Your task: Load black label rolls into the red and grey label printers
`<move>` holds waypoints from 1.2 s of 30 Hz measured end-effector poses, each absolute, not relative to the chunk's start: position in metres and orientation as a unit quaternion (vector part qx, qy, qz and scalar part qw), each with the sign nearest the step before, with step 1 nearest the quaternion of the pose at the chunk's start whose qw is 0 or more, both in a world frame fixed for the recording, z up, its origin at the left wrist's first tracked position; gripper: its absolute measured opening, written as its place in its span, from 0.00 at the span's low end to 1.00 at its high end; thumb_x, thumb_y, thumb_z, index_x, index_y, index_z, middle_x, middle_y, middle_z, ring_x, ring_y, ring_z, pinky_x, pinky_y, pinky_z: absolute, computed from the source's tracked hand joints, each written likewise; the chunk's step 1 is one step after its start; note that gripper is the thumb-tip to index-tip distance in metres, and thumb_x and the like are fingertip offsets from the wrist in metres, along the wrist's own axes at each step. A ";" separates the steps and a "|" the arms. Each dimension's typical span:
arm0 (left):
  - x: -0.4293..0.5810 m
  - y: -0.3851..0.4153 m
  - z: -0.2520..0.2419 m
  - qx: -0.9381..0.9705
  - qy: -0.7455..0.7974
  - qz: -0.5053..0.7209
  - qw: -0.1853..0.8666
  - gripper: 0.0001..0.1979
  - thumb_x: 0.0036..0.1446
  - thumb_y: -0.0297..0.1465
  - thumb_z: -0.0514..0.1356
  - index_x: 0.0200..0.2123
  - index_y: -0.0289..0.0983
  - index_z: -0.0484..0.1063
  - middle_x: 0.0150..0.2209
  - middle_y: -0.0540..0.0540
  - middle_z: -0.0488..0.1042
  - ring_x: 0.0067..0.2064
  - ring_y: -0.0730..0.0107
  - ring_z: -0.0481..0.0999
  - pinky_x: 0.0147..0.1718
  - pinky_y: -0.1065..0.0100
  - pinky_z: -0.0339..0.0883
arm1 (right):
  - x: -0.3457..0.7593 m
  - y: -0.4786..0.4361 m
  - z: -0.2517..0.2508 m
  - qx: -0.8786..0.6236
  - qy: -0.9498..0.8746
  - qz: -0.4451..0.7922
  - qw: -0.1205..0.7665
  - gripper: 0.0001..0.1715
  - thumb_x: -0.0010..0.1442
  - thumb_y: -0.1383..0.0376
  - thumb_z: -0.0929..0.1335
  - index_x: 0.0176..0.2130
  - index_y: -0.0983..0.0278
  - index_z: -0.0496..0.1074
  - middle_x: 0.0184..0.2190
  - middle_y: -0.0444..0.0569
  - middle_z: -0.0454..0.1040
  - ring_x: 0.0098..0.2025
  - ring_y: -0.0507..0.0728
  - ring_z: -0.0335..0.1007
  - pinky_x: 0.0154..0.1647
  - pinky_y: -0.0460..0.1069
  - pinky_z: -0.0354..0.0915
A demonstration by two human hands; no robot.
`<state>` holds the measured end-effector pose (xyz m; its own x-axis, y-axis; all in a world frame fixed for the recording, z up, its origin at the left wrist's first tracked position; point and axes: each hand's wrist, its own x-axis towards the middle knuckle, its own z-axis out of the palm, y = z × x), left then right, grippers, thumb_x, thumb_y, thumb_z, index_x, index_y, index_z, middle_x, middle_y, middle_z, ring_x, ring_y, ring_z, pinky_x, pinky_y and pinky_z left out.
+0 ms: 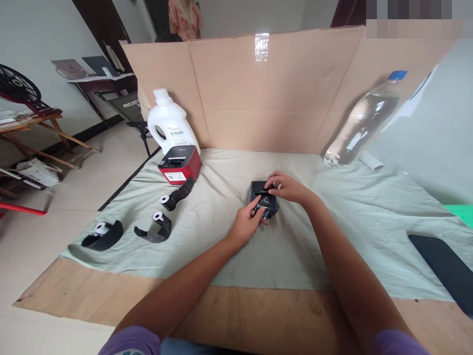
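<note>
A small black box-shaped device, which looks like a portable receipt printer, lies on the cloth in front of me. Its lower part is dark and glossy, partly covered by my fingers. My left hand grips it from the lower left, with thumb and fingers closed around the near end. From the right, my right hand has its bent fingers closed on the upper right edge. Whether the device's lid is raised is too small to tell.
At left stand a red-and-black receipt printer and a white jug. Several paper rolls with black strips, one roll among them, lie nearer. A tilted water bottle leans against the cardboard screen. A phone lies at right.
</note>
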<state>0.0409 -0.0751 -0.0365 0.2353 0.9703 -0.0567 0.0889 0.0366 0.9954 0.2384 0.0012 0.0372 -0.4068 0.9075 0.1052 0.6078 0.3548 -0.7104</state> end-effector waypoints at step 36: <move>0.027 -0.072 -0.016 0.661 0.581 0.346 0.326 0.39 0.59 0.47 0.63 0.67 0.31 0.62 0.18 0.51 0.72 0.26 0.62 0.76 0.26 0.69 0.61 | 0.215 -0.011 0.023 -0.661 -0.515 0.462 0.292 0.30 0.59 0.59 0.69 0.59 0.65 0.70 0.52 0.59 0.77 0.46 0.61 0.76 0.38 0.51 0.71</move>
<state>0.0272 -0.0722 -0.0160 0.0861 0.9932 0.0788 0.5424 -0.1131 0.8324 0.2146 -0.0107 0.0232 0.0442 0.9500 -0.3091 0.4099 -0.2994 -0.8616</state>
